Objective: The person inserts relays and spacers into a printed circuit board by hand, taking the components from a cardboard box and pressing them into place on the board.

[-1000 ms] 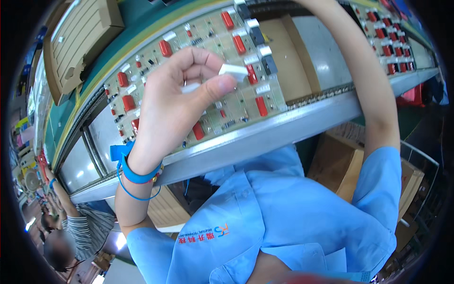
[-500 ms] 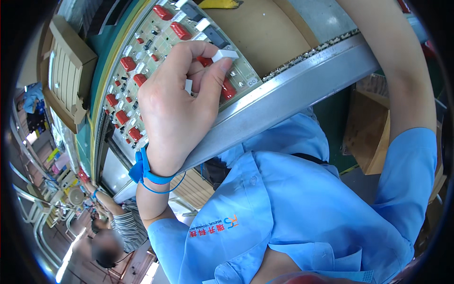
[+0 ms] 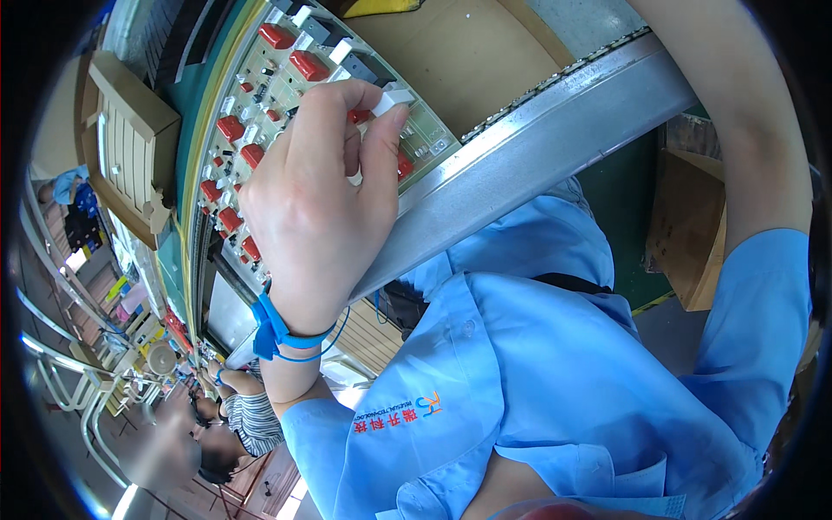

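Note:
My left hand (image 3: 316, 186), with a blue strap (image 3: 299, 334) round its wrist, reaches over a circuit board (image 3: 433, 143). Its thumb and index finger pinch a small white rectangular block component (image 3: 394, 99) at the board's right part. The fingers partly hide the block's lower side, so I cannot tell whether it is seated on the board. Red capacitors (image 3: 308, 65) and a dark grey block (image 3: 364, 68) stand on the board near the hand. My right forearm (image 3: 745, 121) runs up past the top edge; the right hand is out of the picture.
A metal rail (image 3: 537, 178) with a chain along it runs between the board and my body. Beyond it lies a brown cardboard surface (image 3: 459, 61). An open carton (image 3: 130, 147) stands at the left, another box (image 3: 689, 225) at the right. A co-worker in striped clothing (image 3: 256, 412) is at lower left.
The board and my left hand, still pinching the white block, appear slightly further left in the picture. The view has shifted a little, and the co-worker's arm has drawn back.

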Demonstrator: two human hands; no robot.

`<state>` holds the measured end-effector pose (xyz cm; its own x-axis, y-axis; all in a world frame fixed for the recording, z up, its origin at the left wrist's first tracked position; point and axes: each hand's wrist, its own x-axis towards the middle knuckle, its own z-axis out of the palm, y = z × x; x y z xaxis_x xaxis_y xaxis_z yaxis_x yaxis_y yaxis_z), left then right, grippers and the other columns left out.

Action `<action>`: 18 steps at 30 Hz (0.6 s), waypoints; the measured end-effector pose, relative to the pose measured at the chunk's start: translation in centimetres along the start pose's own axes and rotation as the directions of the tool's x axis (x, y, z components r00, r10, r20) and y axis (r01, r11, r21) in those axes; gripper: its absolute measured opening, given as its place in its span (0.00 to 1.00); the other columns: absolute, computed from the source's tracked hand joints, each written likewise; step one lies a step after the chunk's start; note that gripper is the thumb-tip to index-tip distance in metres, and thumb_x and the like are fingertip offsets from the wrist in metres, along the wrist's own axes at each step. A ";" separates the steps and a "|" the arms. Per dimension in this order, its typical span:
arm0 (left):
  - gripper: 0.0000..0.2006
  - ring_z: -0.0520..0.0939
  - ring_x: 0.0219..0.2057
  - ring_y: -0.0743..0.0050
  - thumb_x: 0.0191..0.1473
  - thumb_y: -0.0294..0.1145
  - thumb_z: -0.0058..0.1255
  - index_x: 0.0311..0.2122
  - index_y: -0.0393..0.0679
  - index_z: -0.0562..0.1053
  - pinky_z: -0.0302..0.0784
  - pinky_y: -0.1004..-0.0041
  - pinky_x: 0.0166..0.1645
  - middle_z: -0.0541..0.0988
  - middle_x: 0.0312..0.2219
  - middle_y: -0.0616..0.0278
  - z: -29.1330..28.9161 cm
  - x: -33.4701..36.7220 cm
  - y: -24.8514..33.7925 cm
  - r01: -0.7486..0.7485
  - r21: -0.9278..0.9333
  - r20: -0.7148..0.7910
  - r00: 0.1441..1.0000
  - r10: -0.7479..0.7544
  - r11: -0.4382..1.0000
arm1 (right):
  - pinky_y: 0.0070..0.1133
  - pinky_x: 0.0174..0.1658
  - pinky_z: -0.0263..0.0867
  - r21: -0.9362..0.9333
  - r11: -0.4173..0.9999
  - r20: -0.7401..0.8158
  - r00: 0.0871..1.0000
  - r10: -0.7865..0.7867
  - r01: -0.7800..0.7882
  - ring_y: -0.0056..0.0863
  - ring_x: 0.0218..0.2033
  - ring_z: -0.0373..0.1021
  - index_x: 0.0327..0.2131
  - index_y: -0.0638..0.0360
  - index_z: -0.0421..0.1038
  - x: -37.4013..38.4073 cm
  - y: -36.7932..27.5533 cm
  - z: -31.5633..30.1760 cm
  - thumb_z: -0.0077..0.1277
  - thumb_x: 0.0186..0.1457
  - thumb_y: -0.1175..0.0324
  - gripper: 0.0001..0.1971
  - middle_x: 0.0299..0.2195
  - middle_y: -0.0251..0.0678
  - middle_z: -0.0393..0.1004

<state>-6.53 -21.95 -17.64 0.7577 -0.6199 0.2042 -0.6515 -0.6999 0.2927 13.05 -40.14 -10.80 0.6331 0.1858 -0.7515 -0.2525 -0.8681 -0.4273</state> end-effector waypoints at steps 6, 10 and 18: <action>0.12 0.69 0.16 0.84 0.47 0.26 0.61 0.36 0.41 0.71 0.64 0.81 0.22 0.69 0.14 0.66 -1.2 -1.7 -0.1 0.100 0.000 0.010 0.995 -0.100 0.995 | 0.31 0.42 0.68 -0.455 0.733 -0.740 0.243 -0.627 0.506 0.38 0.35 0.74 0.34 0.60 0.78 1.4 2.8 6.6 0.56 0.47 0.64 0.12 0.32 0.44 0.78; 0.14 0.71 0.17 0.84 0.46 0.29 0.62 0.36 0.41 0.69 0.66 0.80 0.24 0.69 0.14 0.70 -2.1 -0.9 -0.8 0.287 -0.468 0.142 0.958 -0.249 0.836 | 0.19 0.30 0.69 0.222 0.612 -0.592 0.603 -0.534 0.759 0.22 0.23 0.71 0.35 0.64 0.77 -2.7 4.6 7.2 0.54 0.51 0.67 0.11 0.27 0.37 0.76; 0.13 0.69 0.34 0.73 0.60 0.28 0.43 0.47 0.33 0.64 0.70 0.78 0.34 0.67 0.39 0.54 -5.9 -2.0 -6.6 0.095 -0.788 0.397 0.833 -0.385 -0.608 | 0.11 0.31 0.67 0.523 0.571 -0.369 0.772 -0.517 0.633 0.14 0.26 0.70 0.42 0.66 0.74 -7.7 5.8 11.6 0.56 0.53 0.69 0.14 0.31 0.35 0.76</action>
<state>-3.47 -14.00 -14.53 0.8667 -0.3876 -0.3140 0.4984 0.6463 0.5778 -1.70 -41.26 -13.32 0.8896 0.4224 -0.1736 -0.1265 -0.1372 -0.9824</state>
